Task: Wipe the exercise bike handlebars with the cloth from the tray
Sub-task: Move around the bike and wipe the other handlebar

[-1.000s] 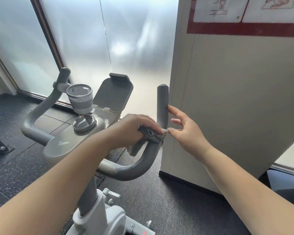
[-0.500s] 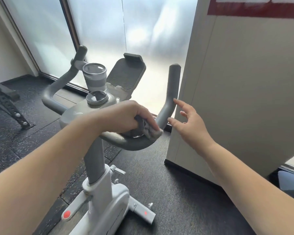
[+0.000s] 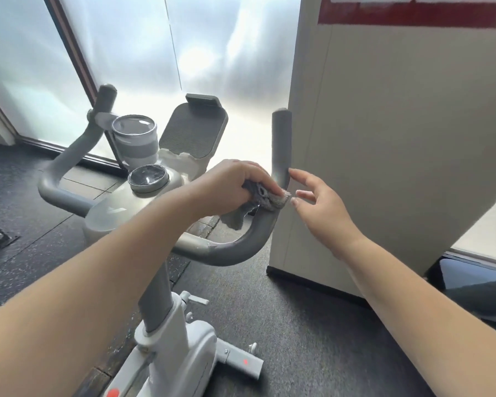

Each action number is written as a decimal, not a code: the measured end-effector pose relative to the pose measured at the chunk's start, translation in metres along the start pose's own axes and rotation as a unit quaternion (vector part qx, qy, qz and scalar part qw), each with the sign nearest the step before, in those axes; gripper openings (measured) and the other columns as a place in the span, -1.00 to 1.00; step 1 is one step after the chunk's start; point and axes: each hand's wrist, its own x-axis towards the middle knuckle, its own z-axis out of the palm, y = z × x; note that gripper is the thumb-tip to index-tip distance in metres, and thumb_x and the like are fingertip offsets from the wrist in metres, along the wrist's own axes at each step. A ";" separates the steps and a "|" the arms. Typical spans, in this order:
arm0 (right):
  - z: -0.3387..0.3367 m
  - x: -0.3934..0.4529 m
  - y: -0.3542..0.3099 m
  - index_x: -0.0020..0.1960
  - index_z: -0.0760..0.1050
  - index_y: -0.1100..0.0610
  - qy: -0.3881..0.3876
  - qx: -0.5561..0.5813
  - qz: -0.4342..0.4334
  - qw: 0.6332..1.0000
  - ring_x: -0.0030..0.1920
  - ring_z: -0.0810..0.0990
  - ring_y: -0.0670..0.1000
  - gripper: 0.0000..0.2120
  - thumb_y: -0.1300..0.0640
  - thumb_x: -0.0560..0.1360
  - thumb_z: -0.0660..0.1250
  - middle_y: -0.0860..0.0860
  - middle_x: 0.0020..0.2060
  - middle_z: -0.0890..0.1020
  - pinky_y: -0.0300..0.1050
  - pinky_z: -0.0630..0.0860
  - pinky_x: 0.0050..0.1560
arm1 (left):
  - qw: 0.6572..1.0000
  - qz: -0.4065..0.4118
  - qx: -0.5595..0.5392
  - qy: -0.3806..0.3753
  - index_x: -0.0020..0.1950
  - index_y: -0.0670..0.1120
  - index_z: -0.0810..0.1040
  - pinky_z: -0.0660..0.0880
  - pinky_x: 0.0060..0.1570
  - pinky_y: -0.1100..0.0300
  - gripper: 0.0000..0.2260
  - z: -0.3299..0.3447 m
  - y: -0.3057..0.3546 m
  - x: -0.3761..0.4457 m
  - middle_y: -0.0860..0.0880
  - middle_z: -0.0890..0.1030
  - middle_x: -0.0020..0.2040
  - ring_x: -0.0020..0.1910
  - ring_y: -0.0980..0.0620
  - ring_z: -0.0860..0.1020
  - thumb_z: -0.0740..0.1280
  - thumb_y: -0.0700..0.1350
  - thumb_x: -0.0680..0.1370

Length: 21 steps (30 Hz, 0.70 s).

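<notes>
The exercise bike's grey handlebars [image 3: 235,250] curve out from a white console, with an upright right grip [image 3: 281,144] and a left grip [image 3: 75,150]. My left hand [image 3: 226,184] is shut on a crumpled grey cloth [image 3: 265,197] and presses it against the bend at the base of the right grip. My right hand [image 3: 324,207] hovers just right of that grip, fingers spread, its index fingertip close to the bar and holding nothing. No tray is in view.
A grey cup [image 3: 135,138] sits in the bike's holder beside a round knob [image 3: 148,177] and a tablet rest [image 3: 195,130]. A beige partition [image 3: 384,156] stands right against the right grip. Frosted glass [image 3: 143,53] lies behind, and dark rubber flooring [image 3: 298,325] below.
My left hand slid the cloth down along the lower curve of the bar, then back up to the bend under the right grip. My right hand stayed beside the grip.
</notes>
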 end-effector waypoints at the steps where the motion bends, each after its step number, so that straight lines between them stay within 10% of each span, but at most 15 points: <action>1: 0.002 -0.001 -0.001 0.39 0.36 -0.11 0.009 -0.005 0.004 1.000 0.29 0.45 -0.10 -0.54 0.22 0.56 0.24 -0.18 0.36 0.42 -0.18 0.40 0.22 | 1.000 0.002 -0.007 -0.022 0.01 0.06 0.70 0.42 -0.11 0.49 -0.53 -0.003 0.000 -0.004 0.15 0.63 0.01 -0.03 0.29 0.54 0.27 -0.47 0.41; 9: 0.029 -0.022 -0.010 0.35 0.38 -0.16 0.054 -0.043 0.034 0.997 0.29 0.42 -0.09 -0.56 0.12 0.52 0.31 -0.13 0.34 0.39 -0.21 0.35 0.16 | 0.986 0.039 -0.030 -0.157 -0.01 0.14 0.69 0.52 0.06 0.08 -0.46 -0.011 -0.008 -0.034 0.11 0.63 0.02 0.01 0.11 0.59 0.22 -0.47 0.35; 21: 0.067 -0.056 -0.024 0.34 0.41 -0.12 0.150 -0.070 0.067 0.984 0.22 0.45 -0.10 -0.54 0.08 0.47 0.38 -0.14 0.28 0.42 -0.24 0.35 0.11 | 0.959 0.087 -0.033 -0.269 -0.11 0.14 0.67 0.50 0.15 0.12 -0.47 -0.031 -0.036 -0.049 0.14 0.66 0.02 0.05 0.17 0.58 0.18 -0.47 0.36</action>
